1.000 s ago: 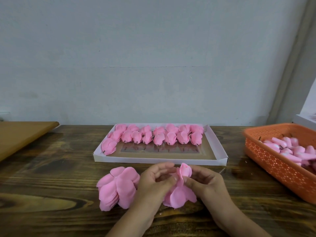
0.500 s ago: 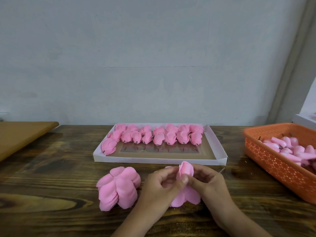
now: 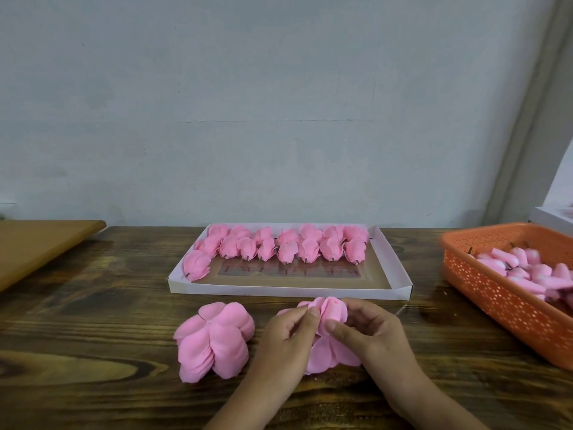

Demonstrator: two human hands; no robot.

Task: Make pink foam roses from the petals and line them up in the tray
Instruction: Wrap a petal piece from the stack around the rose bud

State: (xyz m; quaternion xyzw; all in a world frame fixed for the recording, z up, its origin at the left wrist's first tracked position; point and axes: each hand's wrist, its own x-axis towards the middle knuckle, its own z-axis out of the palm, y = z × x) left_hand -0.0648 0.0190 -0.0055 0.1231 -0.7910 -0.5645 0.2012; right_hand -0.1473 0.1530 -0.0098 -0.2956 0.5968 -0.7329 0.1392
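Currently, in the head view, both hands meet near the front edge of the surface [image 3: 77,305], forearms entering from the bottom edge. The left hand [image 3: 288,339] has its fingers curled, the fingertips pinching the left side of a partly formed rose [image 3: 330,311]. The right hand [image 3: 369,330] curls round the rose from the right, thumb pressed against its petals. Loose petals of the same piece spread flat below the hands. A petal stack [image 3: 214,339] lies just left of the left hand. The tray [image 3: 387,262] sits behind the hands, with finished roses [image 3: 279,246] lined up along its far side. The orange basket [image 3: 496,293] at right is cut off by the frame edge; its pink contents are blurred. The rose's base is hidden behind the fingers.
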